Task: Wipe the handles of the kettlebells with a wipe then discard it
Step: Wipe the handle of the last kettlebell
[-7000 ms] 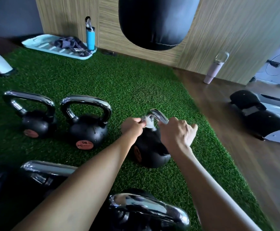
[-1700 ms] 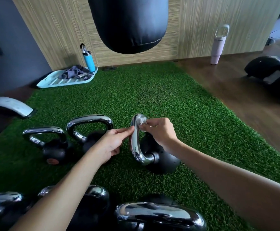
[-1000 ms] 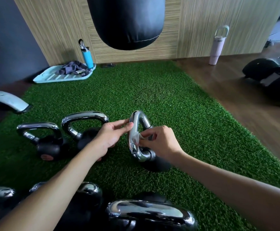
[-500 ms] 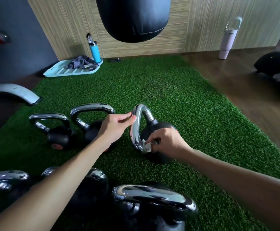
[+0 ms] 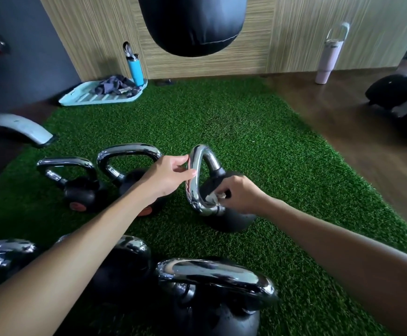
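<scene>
Centre of the action is the black kettlebell (image 5: 230,220) sitting on the green turf (image 5: 246,132), its chrome handle (image 5: 194,180) turned almost edge-on to us. The left hand (image 5: 168,177) is up at the top bend of that handle, thumb and fingertips pinching the bar. The right hand (image 5: 242,195) is low on the same kettlebell, fingers curled around a crumpled white wipe (image 5: 213,197), and the wipe is pressed against the lower end of the handle where it meets the ball. Just left of that kettlebell stand two smaller ones (image 5: 127,183) side by side. Nearer to us than it, three big ones (image 5: 212,299) crowd the bottom edge. Well beyond it, a black punching bag (image 5: 190,23) hangs, and a blue bottle (image 5: 134,66) stands on a pale tray (image 5: 83,99).
</scene>
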`<action>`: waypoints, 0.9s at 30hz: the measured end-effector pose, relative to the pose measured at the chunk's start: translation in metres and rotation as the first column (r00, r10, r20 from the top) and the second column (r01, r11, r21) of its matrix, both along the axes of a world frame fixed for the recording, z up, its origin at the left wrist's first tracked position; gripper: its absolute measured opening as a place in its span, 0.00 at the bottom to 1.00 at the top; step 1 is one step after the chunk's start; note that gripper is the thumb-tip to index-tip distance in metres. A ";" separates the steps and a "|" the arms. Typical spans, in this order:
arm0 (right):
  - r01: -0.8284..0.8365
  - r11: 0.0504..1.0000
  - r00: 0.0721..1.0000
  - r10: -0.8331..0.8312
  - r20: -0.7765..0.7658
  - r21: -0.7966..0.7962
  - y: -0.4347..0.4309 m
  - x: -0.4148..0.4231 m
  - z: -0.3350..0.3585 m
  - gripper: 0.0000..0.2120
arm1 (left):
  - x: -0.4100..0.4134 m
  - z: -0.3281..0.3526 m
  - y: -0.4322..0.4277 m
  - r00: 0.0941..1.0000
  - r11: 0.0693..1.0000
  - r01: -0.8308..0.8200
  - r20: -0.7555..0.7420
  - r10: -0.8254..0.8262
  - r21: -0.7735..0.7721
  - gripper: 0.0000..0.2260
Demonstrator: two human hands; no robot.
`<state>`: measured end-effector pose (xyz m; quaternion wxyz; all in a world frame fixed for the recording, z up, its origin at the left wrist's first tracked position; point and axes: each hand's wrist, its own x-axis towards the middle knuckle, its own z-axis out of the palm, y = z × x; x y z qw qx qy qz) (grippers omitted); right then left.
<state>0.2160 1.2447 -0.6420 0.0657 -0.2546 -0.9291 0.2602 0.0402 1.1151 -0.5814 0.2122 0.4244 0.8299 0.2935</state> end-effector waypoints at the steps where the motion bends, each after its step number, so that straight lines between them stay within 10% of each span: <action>1: -0.049 0.999 0.998 0.048 0.039 0.008 -0.001 -0.002 0.003 0.10 | 0.000 0.000 -0.002 1.000 1.000 -0.007 0.007 0.007 0.004 0.28; 16: -0.009 0.960 0.998 0.027 0.060 -0.281 -0.013 -0.016 0.020 0.12 | 0.004 -0.001 -0.017 0.989 0.994 -0.096 0.115 0.089 0.053 0.26; 22: 0.029 0.718 0.973 -0.180 -0.145 -0.695 -0.020 -0.024 0.017 0.08 | 0.003 -0.001 -0.021 0.994 0.996 -0.085 0.064 0.084 0.018 0.27; 27: 0.069 0.669 0.954 -0.262 -0.148 -0.740 -0.021 -0.034 0.018 0.11 | -0.002 0.000 -0.019 0.992 0.995 -0.095 0.080 0.095 -0.003 0.28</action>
